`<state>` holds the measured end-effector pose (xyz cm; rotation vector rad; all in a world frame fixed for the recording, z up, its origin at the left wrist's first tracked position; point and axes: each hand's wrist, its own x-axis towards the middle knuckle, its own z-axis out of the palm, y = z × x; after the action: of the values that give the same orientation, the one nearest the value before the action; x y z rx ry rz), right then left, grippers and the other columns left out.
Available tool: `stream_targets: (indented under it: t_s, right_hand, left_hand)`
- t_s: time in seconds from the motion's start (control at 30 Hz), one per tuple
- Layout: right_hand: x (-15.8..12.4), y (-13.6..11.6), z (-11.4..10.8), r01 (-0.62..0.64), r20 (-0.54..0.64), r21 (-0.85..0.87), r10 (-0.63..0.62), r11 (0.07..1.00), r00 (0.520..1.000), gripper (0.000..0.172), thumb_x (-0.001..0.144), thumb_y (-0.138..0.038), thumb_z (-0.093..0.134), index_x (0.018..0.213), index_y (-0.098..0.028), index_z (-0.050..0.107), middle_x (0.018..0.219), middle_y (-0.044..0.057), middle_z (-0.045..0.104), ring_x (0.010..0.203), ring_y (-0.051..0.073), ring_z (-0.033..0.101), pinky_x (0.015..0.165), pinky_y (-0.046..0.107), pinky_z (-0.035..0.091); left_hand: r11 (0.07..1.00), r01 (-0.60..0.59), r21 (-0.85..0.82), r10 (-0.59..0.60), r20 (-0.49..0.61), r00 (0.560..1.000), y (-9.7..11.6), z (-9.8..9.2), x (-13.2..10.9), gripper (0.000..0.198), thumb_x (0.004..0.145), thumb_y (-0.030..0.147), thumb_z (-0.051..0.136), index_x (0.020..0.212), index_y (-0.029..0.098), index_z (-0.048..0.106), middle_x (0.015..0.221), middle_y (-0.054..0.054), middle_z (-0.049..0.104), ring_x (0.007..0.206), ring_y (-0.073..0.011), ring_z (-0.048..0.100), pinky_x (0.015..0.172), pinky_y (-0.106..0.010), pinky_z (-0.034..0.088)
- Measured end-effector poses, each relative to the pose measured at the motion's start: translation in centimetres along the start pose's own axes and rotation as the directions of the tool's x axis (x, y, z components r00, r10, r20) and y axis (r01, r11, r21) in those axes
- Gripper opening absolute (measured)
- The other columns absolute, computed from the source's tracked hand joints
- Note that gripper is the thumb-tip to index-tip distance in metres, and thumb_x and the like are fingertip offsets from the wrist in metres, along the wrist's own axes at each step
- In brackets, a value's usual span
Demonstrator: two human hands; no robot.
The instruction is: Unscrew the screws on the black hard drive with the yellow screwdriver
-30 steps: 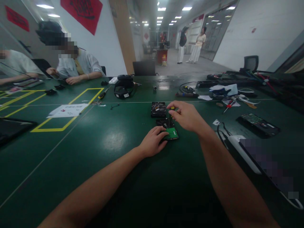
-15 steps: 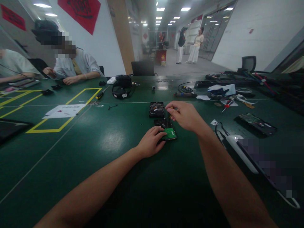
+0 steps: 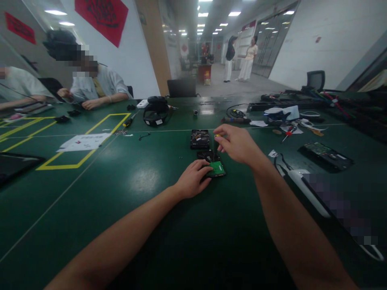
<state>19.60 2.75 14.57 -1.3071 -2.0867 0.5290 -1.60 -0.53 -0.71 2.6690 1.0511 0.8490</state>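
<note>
A hard drive with a green circuit board (image 3: pixel 218 167) lies on the green table in front of me. My left hand (image 3: pixel 193 179) grips its left side, fingertips over the board and thumb along the near edge. My right hand (image 3: pixel 236 144) pinches the yellow handle of a screwdriver (image 3: pixel 215 154). Its dark shaft points down, with the tip at the drive's far part; whether it sits in a screw I cannot make out. Just beyond stands a second hard drive (image 3: pixel 200 138), dark and close to the first. Tiny screws (image 3: pixel 181 157) lie to the left.
On the right are a black device with a circuit board (image 3: pixel 326 156), a white-edged tablet-like device (image 3: pixel 311 195) and a red screwdriver (image 3: pixel 289 134). A dark cylindrical tool (image 3: pixel 236 121) and black headset (image 3: pixel 155 112) lie farther back. A person (image 3: pixel 96 86) sits across at left.
My right hand has shifted very slightly, and its fingers sit a little differently on the screwdriver handle. My left hand keeps its hold on the drive. The view has tilted slightly.
</note>
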Motion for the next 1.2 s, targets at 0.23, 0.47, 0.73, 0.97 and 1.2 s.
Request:
stream_targets:
  t_s: [0.23,0.47,0.73,0.97,1.2]
  right_hand:
    - [0.27,0.27,-0.22,-0.005,0.025,-0.038,0.006,0.999,1.0,0.021,0.1,-0.029,0.057,0.109,-0.02,0.073,0.09,0.007,0.078,0.072,0.019,0.072,0.076,0.035,0.055]
    - [0.27,0.49,-0.49,-0.006,-0.08,-0.093,-0.001,0.996,0.997,0.016,0.094,-0.026,0.065,0.107,-0.02,0.073,0.101,0.009,0.079,0.084,0.022,0.073,0.079,0.036,0.055]
    - [0.23,0.56,-0.33,-0.009,-0.027,-0.021,0.009,1.0,1.0,0.015,0.095,-0.022,0.063,0.106,-0.02,0.072,0.095,0.007,0.08,0.074,0.019,0.074,0.075,0.033,0.057]
    - [0.2,0.64,-0.96,0.046,-0.03,-0.108,-0.05,0.993,0.998,0.02,0.093,-0.018,0.063,0.108,-0.021,0.077,0.092,0.007,0.079,0.085,0.022,0.073,0.079,0.035,0.056]
    - [0.44,0.77,-0.22,-0.014,-0.057,-0.016,0.013,1.0,0.998,0.018,0.098,-0.032,0.061,0.103,-0.021,0.074,0.089,0.006,0.079,0.07,0.019,0.071,0.075,0.036,0.057]
  left_hand:
    - [1.0,-0.006,-0.006,0.006,0.01,1.0,-0.04,-0.12,0.01,0.044,0.096,0.028,0.069,0.139,0.024,0.06,0.142,-0.014,0.057,0.137,-0.0338,0.054,0.115,-0.058,0.051]
    - [1.0,-0.013,-0.007,0.013,0.003,1.0,-0.07,-0.1,-0.03,0.043,0.097,0.028,0.068,0.139,0.024,0.06,0.141,-0.014,0.059,0.136,-0.0339,0.055,0.114,-0.059,0.051]
    - [1.0,-0.001,-0.018,0.002,0.004,1.0,0.02,-0.16,0.03,0.043,0.096,0.028,0.069,0.138,0.024,0.061,0.14,-0.015,0.059,0.135,-0.0342,0.056,0.113,-0.059,0.052]
    - [1.0,-0.001,-0.004,0.001,0.0,1.0,-0.04,0.05,0.02,0.043,0.096,0.028,0.068,0.138,0.023,0.061,0.14,-0.015,0.058,0.135,-0.0337,0.056,0.114,-0.058,0.052]
    - [1.0,-0.004,-0.004,0.004,-0.007,1.0,-0.1,0.06,0.01,0.044,0.096,0.028,0.069,0.139,0.022,0.061,0.14,-0.015,0.059,0.135,-0.0337,0.056,0.115,-0.057,0.051]
